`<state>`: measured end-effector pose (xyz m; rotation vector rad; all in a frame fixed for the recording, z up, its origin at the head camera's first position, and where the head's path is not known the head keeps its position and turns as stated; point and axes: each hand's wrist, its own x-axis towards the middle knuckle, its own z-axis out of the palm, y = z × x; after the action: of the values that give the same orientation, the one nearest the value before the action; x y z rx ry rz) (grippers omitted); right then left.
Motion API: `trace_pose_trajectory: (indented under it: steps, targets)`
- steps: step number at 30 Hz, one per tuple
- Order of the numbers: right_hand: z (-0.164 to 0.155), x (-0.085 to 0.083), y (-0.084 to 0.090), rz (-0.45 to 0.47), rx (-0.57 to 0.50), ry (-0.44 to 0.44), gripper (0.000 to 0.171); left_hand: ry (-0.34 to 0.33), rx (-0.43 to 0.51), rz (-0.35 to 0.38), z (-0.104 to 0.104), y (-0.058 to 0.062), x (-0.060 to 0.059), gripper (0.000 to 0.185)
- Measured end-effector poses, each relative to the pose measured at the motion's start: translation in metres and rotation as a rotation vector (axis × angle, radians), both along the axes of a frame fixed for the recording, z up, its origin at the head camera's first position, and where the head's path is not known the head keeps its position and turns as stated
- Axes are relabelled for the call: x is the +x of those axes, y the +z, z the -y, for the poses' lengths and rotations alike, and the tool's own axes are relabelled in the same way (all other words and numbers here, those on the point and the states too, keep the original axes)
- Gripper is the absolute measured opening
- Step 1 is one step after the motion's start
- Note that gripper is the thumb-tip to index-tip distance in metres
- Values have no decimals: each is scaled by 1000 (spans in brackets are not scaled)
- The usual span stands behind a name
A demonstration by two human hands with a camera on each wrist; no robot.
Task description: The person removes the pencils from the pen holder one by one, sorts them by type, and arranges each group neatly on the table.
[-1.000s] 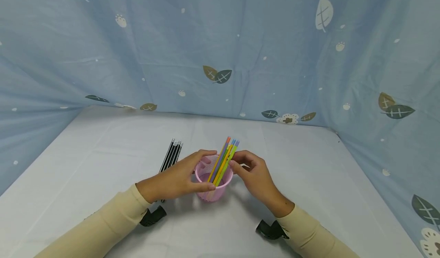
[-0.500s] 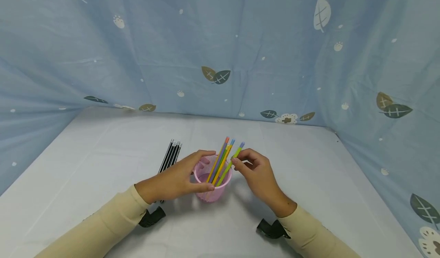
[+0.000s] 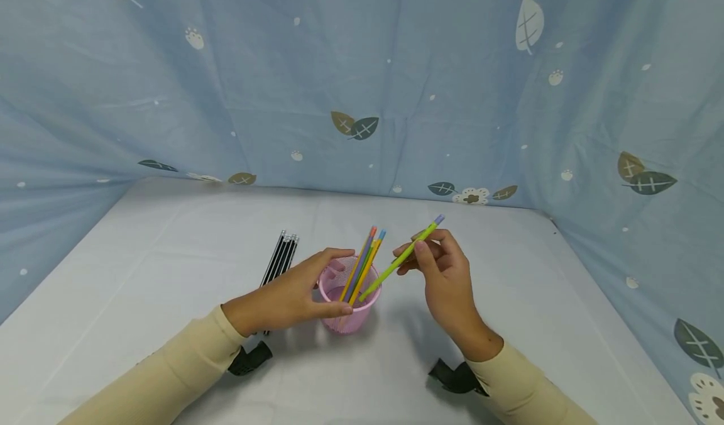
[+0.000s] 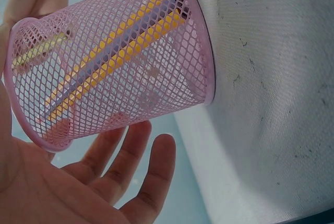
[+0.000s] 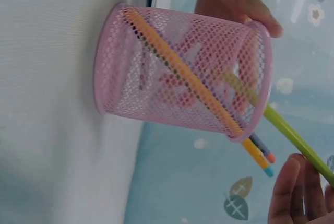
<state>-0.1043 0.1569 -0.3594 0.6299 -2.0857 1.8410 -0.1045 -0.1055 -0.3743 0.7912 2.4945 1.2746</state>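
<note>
A round pink wire-mesh pencil cup (image 3: 349, 302) stands upright on the smooth white tablecloth (image 3: 170, 249), near the middle. The left hand (image 3: 288, 296) grips it, thumb curled on the near rim, fingers on the far side. The right hand (image 3: 444, 274) pinches a slim green pencil (image 3: 398, 260) with a purple eraser end, tilted, its lower tip at the cup's rim. Three slender pencils (image 3: 364, 261), orange, purple and yellow, lean inside the cup. A tight bundle of black pencils (image 3: 281, 256) lies flat to the left; their count is unclear.
</note>
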Motion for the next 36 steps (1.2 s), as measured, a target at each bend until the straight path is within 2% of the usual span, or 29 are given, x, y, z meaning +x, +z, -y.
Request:
trace_pose_trajectory:
  steps: [5, 10, 14, 24, 30, 36]
  targets:
    - [-3, 3, 6, -58, -98, 7, 10, 12, -7, 6, 0, 0, 0, 85]
    - [-7, 3, 9, -138, -192, 63, 14, 6, -4, 7, 1, 1, 1, 84]
    - [-8, 2, 9, -151, -215, 88, 16, 4, -2, 9, 2, 2, 1, 84]
    - [-10, -7, 0, 7, -127, 90, 16, -5, 2, 15, 1, 1, 0, 85]
    - [-10, -13, -5, 149, -6, 60, 18, -4, -9, 15, 2, 1, 0, 85]
    - [-11, -22, -10, 281, 63, 113, 28, -1, -16, 4, 2, 3, 0, 85]
